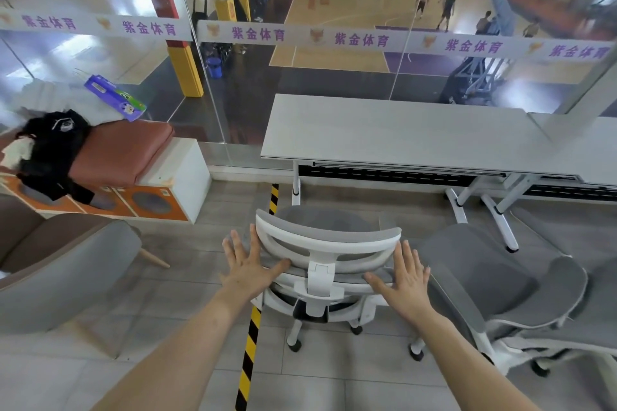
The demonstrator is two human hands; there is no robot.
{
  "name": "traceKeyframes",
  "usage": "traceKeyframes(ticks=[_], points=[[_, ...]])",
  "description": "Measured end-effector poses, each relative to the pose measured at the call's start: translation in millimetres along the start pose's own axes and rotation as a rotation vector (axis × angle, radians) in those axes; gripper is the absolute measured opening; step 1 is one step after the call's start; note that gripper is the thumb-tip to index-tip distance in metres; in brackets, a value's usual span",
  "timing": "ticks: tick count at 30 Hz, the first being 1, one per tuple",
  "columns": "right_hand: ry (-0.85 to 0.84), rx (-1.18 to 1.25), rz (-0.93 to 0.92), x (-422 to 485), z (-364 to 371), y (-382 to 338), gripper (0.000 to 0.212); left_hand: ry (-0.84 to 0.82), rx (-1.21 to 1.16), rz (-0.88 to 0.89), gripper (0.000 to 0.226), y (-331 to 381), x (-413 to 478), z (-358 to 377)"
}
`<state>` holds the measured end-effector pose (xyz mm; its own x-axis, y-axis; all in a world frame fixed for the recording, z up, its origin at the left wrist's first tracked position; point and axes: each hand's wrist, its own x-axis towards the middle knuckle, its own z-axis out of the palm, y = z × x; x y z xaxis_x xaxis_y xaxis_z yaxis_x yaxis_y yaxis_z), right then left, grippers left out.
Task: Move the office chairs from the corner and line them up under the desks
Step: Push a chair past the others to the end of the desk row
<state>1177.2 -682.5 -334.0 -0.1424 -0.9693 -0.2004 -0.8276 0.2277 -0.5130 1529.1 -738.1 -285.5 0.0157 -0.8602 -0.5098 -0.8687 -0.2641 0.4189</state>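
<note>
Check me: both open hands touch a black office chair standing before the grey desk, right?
Not black: the head view shows the office chair has a white frame and grey mesh. Both the left hand and right hand do touch it, open, before the grey desk.

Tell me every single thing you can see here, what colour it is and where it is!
office chairs: two, grey mesh on white frames; one facing the left desk, one beside it on the right
desks: two, light grey tops, white legs; side by side along the glass, the second at far right
armchair: one, grey and brown; lower left
cushion: one, reddish-brown; on a white box, left
black clothing: one heap; on the cushion
purple box: one; behind the cushion
striped tape: one line, yellow and black; on the floor
glass wall: clear; behind the desks
left hand: fingers spread, at the chair's back
right hand: the same, right side
</note>
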Motion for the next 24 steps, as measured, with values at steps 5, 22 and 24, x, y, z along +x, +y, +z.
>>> traceKeyframes(ticks=[5, 22, 24], points=[[-0.002, 0.022, -0.029, 28.4, -0.8, -7.9, 0.114, 0.027, -0.009, -0.028, 0.128, 1.5, 19.6, -13.3], [-0.011, 0.02, -0.077, 100.1, -11.8, -18.8, 0.106, 0.061, -0.091, -0.051, 0.127, 14.1, 63.8, -37.3], [-0.013, 0.026, -0.083, 98.7, -11.4, -18.1, 0.106, 0.064, -0.093, -0.049, 0.128, 12.7, 63.2, -36.3]])
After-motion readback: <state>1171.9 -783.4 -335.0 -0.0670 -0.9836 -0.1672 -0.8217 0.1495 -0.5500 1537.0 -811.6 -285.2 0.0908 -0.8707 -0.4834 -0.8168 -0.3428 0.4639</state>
